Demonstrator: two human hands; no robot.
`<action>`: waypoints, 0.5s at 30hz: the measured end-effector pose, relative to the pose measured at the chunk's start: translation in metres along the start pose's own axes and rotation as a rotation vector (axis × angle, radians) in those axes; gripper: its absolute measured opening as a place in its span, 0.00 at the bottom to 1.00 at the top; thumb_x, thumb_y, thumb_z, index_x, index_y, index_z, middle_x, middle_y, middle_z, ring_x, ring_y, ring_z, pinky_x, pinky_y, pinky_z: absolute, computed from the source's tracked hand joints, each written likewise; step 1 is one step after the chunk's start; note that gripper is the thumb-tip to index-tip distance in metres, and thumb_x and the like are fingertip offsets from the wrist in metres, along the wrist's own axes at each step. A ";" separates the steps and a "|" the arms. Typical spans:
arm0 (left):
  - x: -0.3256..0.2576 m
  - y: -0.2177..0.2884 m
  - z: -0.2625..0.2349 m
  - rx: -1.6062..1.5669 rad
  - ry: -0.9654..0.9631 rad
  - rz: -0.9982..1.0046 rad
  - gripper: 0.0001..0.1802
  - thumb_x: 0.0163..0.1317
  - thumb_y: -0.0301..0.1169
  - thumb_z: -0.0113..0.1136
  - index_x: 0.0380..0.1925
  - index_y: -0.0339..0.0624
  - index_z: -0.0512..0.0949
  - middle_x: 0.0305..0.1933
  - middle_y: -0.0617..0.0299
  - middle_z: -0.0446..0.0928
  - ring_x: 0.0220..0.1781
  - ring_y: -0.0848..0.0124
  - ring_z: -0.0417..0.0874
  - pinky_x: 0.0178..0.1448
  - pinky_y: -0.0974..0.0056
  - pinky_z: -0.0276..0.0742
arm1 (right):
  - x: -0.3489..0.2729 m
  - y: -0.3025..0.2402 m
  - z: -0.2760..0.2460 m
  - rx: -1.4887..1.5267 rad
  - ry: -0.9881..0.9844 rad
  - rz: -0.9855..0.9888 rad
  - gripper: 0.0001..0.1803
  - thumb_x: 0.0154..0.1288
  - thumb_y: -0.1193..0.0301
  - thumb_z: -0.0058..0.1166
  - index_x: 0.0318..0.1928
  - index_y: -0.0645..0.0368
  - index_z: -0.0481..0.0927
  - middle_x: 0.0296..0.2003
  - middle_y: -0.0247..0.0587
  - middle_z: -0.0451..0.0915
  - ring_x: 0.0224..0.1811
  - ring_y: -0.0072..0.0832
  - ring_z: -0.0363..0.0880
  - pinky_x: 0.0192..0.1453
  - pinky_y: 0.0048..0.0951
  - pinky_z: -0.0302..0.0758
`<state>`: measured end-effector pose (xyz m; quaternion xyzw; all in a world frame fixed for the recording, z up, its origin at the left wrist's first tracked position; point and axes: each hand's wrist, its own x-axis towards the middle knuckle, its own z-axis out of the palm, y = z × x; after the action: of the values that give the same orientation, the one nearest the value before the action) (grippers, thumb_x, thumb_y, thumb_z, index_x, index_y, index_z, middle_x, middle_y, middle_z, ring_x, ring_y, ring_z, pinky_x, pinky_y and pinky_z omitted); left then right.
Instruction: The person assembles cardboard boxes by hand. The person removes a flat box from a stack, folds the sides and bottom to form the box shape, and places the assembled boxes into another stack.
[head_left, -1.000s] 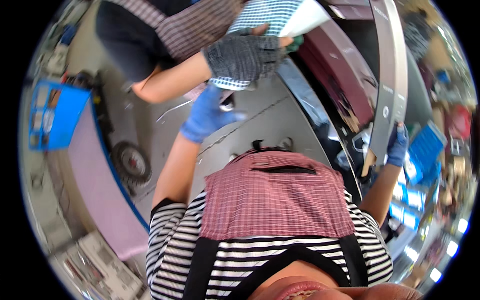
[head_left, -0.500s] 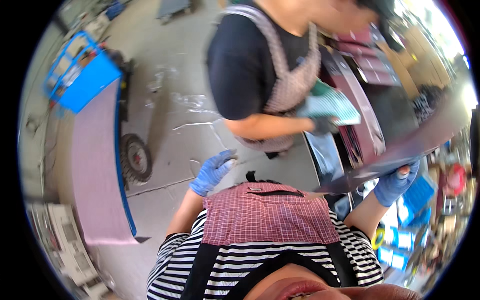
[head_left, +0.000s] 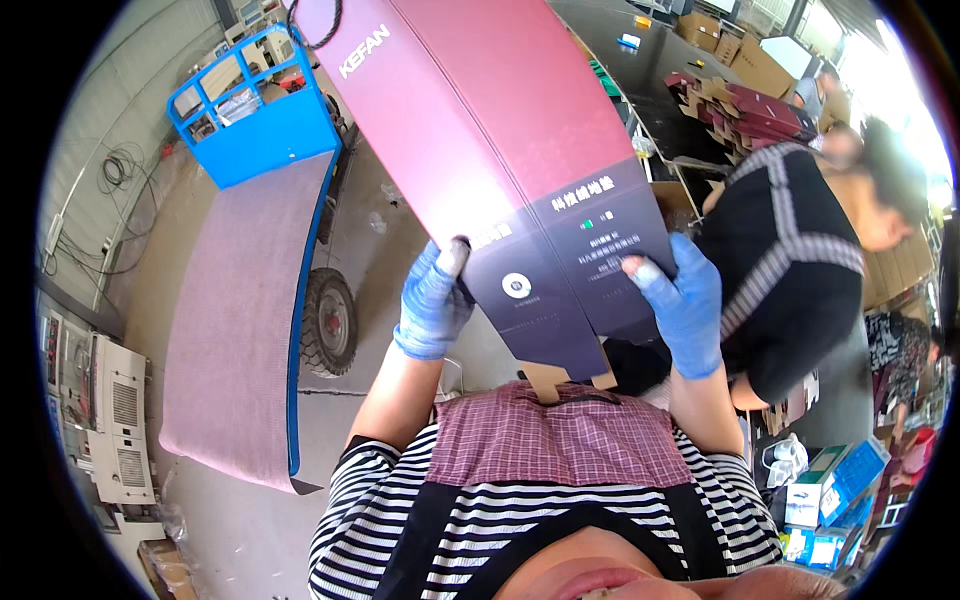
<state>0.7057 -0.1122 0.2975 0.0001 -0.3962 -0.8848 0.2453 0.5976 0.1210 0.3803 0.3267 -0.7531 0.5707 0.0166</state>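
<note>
A long folded-flat cardboard box [head_left: 500, 130], maroon with a dark printed end, is held up in front of my chest. Gripping its left edge is my left hand [head_left: 433, 305], in a blue glove with bare fingertips and the thumb on the front face. My right hand [head_left: 685, 305], gloved the same way, grips the right edge with its thumb on the dark end. Brown cardboard flaps [head_left: 545, 382] stick out at the box's near end, and a dark cord [head_left: 318, 40] loops at the far left corner. The fingers behind the box are hidden.
At left stands a blue cart [head_left: 260, 150] with a carpeted bed [head_left: 235, 330] and a black tyre [head_left: 328, 322]. A co-worker [head_left: 790, 270] bends close on my right, beside a dark worktable [head_left: 670, 75] with stacked maroon boxes [head_left: 745, 110]. Blue cartons [head_left: 850, 485] sit at lower right.
The box has swung from my right side to the front of my chest. My left hand, empty before, now grips it too. The co-worker has moved right and bent down.
</note>
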 end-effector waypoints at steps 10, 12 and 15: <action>0.103 0.052 -0.152 -0.271 0.205 -0.053 0.27 0.67 0.35 0.62 0.63 0.35 0.71 0.62 0.52 0.77 0.63 0.60 0.78 0.71 0.54 0.71 | 0.091 0.070 0.108 -0.099 0.034 0.135 0.18 0.65 0.63 0.66 0.44 0.66 0.80 0.26 0.28 0.72 0.30 0.16 0.68 0.35 0.22 0.68; 0.125 0.040 -0.164 -0.289 0.197 -0.083 0.26 0.67 0.35 0.62 0.63 0.35 0.71 0.62 0.52 0.77 0.63 0.60 0.78 0.71 0.54 0.72 | 0.105 0.085 0.109 -0.074 -0.004 0.186 0.18 0.65 0.65 0.66 0.47 0.65 0.80 0.27 0.27 0.71 0.30 0.15 0.66 0.35 0.20 0.66; 0.156 0.013 -0.172 -0.313 0.175 -0.131 0.27 0.67 0.35 0.63 0.62 0.35 0.71 0.62 0.52 0.77 0.64 0.61 0.78 0.71 0.53 0.72 | 0.127 0.111 0.110 0.021 0.139 0.217 0.18 0.64 0.66 0.66 0.48 0.65 0.80 0.28 0.27 0.71 0.30 0.15 0.65 0.35 0.20 0.66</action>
<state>0.6072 -0.3076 0.2191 0.0644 -0.2299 -0.9463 0.2179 0.4794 -0.0196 0.2984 0.2030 -0.7750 0.5985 0.0035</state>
